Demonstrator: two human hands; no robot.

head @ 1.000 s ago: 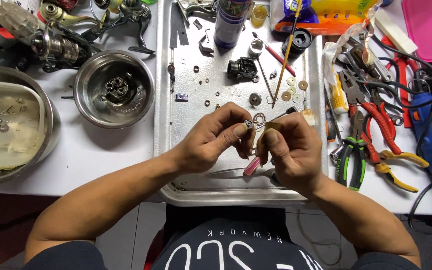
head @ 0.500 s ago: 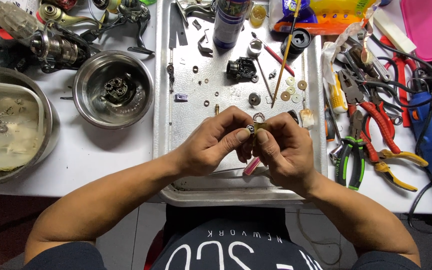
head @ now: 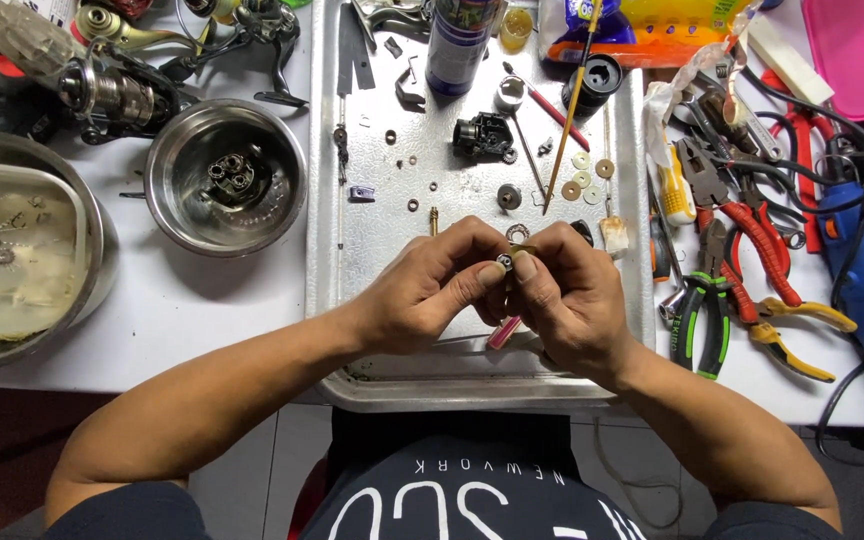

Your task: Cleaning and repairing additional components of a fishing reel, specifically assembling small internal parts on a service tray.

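Metal part (head: 503, 267), perhaps a bearing, between both hands' fingertips (head: 490, 274).

Both forearms come in from the lower corners, the left from about seven o'clock and the right from about five o'clock, and meet at centre. The left hand (head: 422, 295) is curled knuckles-up, its thumb and forefinger pressed together toward three o'clock. The right hand (head: 574, 300) mirrors it, fingers bent and pointing toward nine o'clock. The fingertips (head: 492, 272) of the two hands touch, seemingly pinched, though the grip itself is hidden.
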